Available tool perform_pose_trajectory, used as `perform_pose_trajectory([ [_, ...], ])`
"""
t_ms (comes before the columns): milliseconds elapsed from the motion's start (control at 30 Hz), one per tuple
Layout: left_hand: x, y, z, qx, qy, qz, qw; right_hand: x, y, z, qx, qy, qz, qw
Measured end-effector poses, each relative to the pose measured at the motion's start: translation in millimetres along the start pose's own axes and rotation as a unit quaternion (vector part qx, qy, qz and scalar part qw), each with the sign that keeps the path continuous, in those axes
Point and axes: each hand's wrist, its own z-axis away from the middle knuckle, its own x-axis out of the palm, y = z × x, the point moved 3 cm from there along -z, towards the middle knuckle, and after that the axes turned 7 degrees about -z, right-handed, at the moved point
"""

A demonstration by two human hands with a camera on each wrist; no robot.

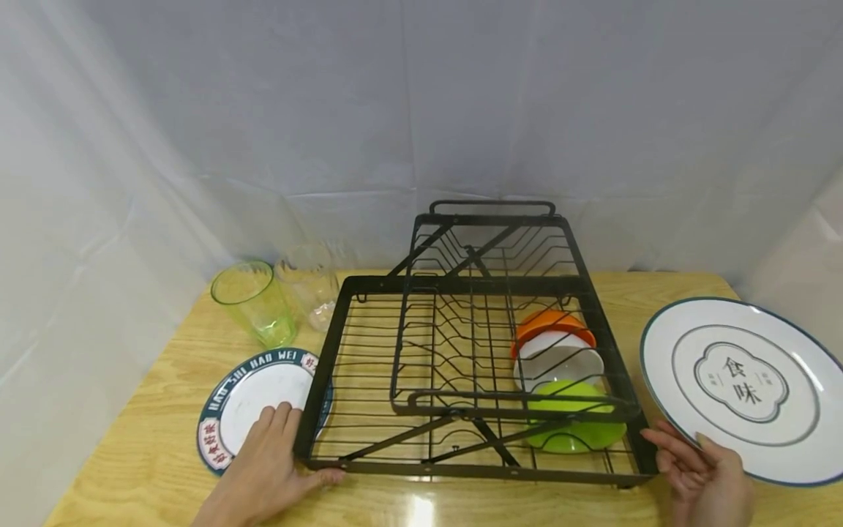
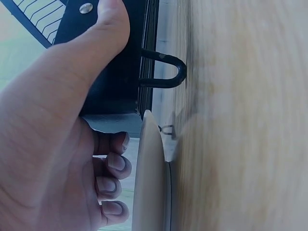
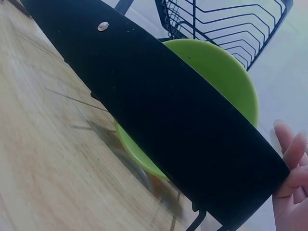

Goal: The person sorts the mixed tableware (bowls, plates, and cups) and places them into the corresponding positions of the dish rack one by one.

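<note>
A two-tier black dish rack [image 1: 474, 472] stands on the wooden table, bowls at its right end. My left hand [image 1: 270, 457] grips its front left corner, thumb [image 2: 109, 26] on the front panel and curled fingers [image 2: 108, 185] round the side, over the rim of a small plate [image 1: 263, 402] with a dark green border. My right hand [image 1: 701, 468] is at the front right corner. Its fingers [image 3: 291, 180] touch the end of the panel and look relaxed. Behind its thumb in the head view is a large white plate [image 1: 747, 391] with dark characters.
In the rack are an orange bowl [image 1: 546, 322], a white bowl [image 1: 560, 359] and a green bowl [image 1: 573, 417]. Left of the rack stand a green-tinted glass [image 1: 257, 304] and a clear glass [image 1: 312, 285]. A pale curtain [image 1: 408, 132] hangs behind the table.
</note>
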Motion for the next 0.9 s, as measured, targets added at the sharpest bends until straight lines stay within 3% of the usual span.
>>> perform_pose_trajectory([
  [400, -0.7, -0.4, 0.1, 0.005, 0.006, 0.002, 1.0, 4, -1, 3, 0.005, 0.034, 0.054, 0.998],
  [633, 0.6, -1.1, -0.3, 0.007, 0.005, -0.001, 1.0, 11, -1, 5, -0.014, 0.099, 0.08, 0.992],
  [900, 0.9, -1.1, 0.0, 0.007, 0.002, 0.002, 1.0, 18, -1, 5, -0.019, 0.126, 0.033, 0.991],
])
